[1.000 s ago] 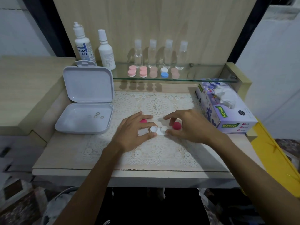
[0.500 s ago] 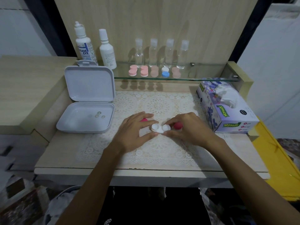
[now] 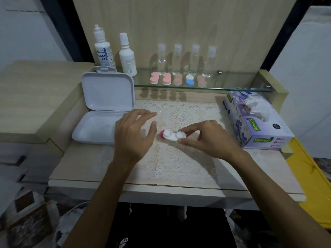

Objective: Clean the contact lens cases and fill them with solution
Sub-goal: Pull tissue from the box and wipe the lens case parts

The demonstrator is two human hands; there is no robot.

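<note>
A white double-well contact lens case (image 3: 173,135) is tilted just above the lace mat, and my right hand (image 3: 206,138) pinches its right end between thumb and fingers. A red cap (image 3: 162,134) shows at the case's left end. My left hand (image 3: 133,135) hovers to the left of the case with fingers spread, holding nothing and not touching it. Two white solution bottles (image 3: 103,49) (image 3: 126,56) stand at the back left. Several more lens cases (image 3: 179,80), pink ones and one blue-and-white, sit on the glass shelf.
An open white plastic box (image 3: 100,111) lies at the left, partly behind my left hand. A tissue box (image 3: 256,120) sits at the right. Several small clear bottles (image 3: 186,59) stand at the back of the glass shelf (image 3: 232,89). The lace mat (image 3: 179,158) covers the tabletop.
My left hand has let go of the case and drawn back to the left with fingers spread. My right hand has lifted and tilted the case. One red cap is out of sight.
</note>
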